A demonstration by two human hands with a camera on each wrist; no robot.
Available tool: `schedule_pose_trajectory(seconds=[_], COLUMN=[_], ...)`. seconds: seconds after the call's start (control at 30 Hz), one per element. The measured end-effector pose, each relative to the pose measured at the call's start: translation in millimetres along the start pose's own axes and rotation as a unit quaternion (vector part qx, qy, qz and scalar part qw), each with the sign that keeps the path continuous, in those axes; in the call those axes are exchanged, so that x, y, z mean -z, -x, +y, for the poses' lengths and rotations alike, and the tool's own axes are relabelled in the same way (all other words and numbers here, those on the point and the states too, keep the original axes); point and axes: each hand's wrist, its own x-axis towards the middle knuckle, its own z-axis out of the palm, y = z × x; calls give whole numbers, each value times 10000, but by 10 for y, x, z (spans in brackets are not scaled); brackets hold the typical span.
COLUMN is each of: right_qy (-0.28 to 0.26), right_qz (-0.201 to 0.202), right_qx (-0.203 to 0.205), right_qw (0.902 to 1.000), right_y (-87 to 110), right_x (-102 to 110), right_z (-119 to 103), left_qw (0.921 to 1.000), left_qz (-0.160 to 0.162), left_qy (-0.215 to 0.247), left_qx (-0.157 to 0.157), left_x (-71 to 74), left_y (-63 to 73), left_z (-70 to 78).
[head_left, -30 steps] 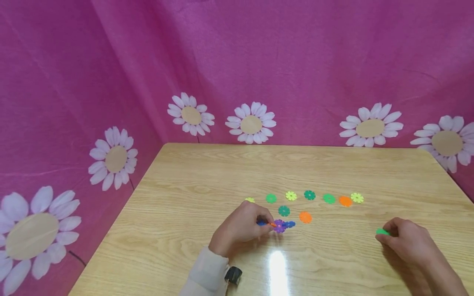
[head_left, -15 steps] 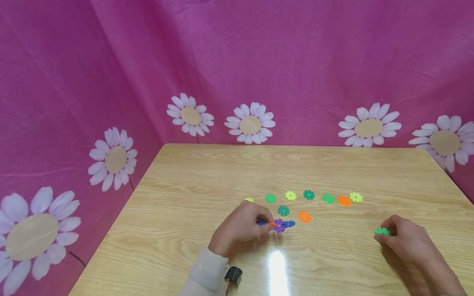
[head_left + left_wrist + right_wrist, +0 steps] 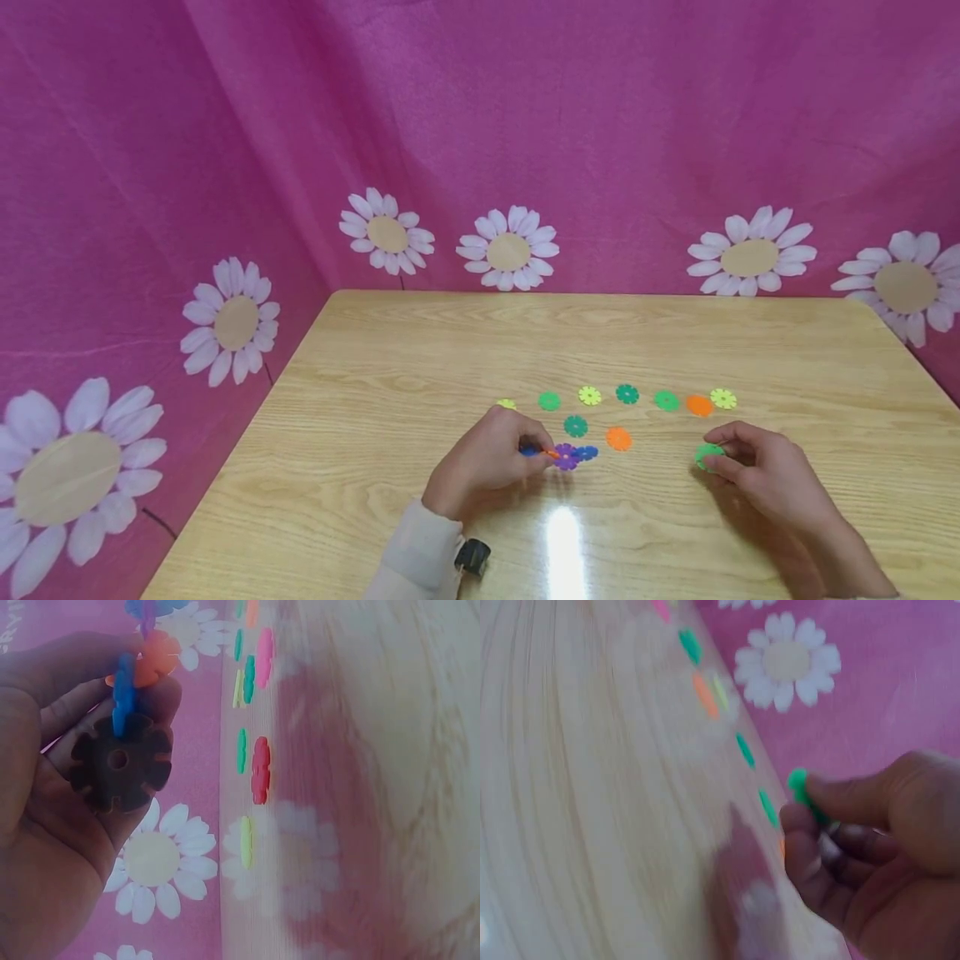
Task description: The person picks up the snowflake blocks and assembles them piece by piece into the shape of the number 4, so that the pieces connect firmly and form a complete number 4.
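- We see the left hand (image 3: 491, 450) left of the scene's near middle, its thumb and fingers pinching a chain of notched discs (image 3: 566, 457).
- In that chain we make out, from the left wrist, a dark disc (image 3: 139, 784) slotted to a blue disc (image 3: 123, 686), then an orange disc (image 3: 157, 654); in the head view, a purple disc and another blue one reach out to the right of the fingers.
- Whether the chain touches the table (image 3: 375, 358), we cannot tell.
- On the right we see the right hand (image 3: 776, 479), thumb and fingers gripping a loose green disc (image 3: 706, 457) by its edge, well apart from the chain.
- Between the hands, a little farther off, we find a flat orange piece (image 3: 618, 438) and a dark green piece (image 3: 575, 427) to its left.
- Beyond them we count a far row of seven discs (image 3: 589, 396), yellow, green and orange; the left hand partly covers its leftmost one.
- Behind the table we see a pink cloth (image 3: 600, 125) with white daisies.
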Motion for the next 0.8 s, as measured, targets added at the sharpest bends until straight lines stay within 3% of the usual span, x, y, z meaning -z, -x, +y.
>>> schedule_pose_trajectory(seconds=[0.2, 0.37, 0.53, 0.8], right_qy=[-1490, -1891, -2407, -2692], right_qz=[-433, -718, -914, -981], right_qx=[76, 53, -303, -517], right_qw=[9879, 9793, 9658, 9567], right_y=[-52, -75, -91, -98], right_x=[-231, -359, -452, -557], right_z=[-266, -390, -477, -575], left_qw=[9999, 9998, 9998, 9998], left_qz=[-13, -11, -1, -52], left_qy=[104, 178, 172, 193], left_qx=[-90, -108, -129, -33], left_x=[0, -5, -10, -19], left_y=[4, 0, 2, -4], left_z=[6, 9, 15, 24])
